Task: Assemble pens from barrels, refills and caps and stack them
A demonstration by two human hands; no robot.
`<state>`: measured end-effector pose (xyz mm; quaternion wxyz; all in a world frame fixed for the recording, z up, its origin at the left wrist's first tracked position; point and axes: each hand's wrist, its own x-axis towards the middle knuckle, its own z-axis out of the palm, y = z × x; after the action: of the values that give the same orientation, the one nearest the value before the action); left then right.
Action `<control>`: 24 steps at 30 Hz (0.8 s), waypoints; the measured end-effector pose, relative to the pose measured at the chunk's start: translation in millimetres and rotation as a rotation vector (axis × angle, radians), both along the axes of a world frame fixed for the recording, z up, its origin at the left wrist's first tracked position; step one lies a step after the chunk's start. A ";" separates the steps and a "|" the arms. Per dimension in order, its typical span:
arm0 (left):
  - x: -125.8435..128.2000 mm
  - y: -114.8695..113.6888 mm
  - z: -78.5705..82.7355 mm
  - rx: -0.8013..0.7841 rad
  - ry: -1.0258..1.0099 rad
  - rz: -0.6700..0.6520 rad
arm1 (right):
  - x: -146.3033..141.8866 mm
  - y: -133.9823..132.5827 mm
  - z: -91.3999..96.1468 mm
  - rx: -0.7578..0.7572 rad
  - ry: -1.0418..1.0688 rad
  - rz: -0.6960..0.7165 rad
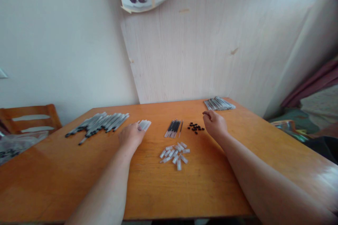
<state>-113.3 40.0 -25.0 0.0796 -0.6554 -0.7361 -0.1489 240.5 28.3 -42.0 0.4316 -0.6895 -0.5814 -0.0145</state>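
Observation:
My left hand (132,134) is closed around the near-left end of a small bundle of clear pen barrels (145,124); its fingers partly hide them. My right hand (215,123) hovers by the small black plugs (195,126), fingers curled in with the index tip toward the left. Whether anything is pinched in it I cannot make out. Between the hands lies a row of dark ink refills (172,128), with a single refill (181,128) apart on its right. Nearer to me, several translucent white pen caps (174,153) are scattered in a loose heap.
Many capped pens (97,124) are piled at the left of the wooden table (153,190). Another stack of pens (218,103) lies at the far right corner. A wooden chair (29,117) and a plastic bag (23,144) are on the left; the wall stands behind.

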 end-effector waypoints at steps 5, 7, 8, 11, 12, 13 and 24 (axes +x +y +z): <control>5.8 -1.8 -0.8 -0.023 0.018 -0.004 | 0.1 0.2 -0.2 -0.010 -0.013 -0.009; 6.6 -1.4 -2.8 -0.021 0.028 0.000 | 0.1 0.3 -0.3 -0.009 -0.017 -0.011; 6.6 -1.2 -3.8 -0.018 0.036 -0.002 | 0.2 0.4 -0.4 -0.009 -0.018 -0.012; 6.4 -1.4 -5.3 -0.016 0.058 -0.009 | -0.1 -0.2 0.1 -0.007 -0.013 -0.009; 6.6 -1.7 -5.2 -0.018 0.062 -0.011 | -0.3 -0.7 0.5 -0.005 -0.011 -0.007; 6.8 -2.0 -5.0 -0.022 0.066 -0.013 | -0.6 -1.3 1.0 -0.003 -0.009 -0.006; 13.0 -4.3 -1.9 -0.056 0.079 -0.046 | -1.0 -1.4 2.5 0.008 -0.009 0.003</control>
<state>-100.2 35.7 -26.9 0.0868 -0.6795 -0.7210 -0.1042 239.5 26.9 -39.6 0.4317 -0.6869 -0.5843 -0.0194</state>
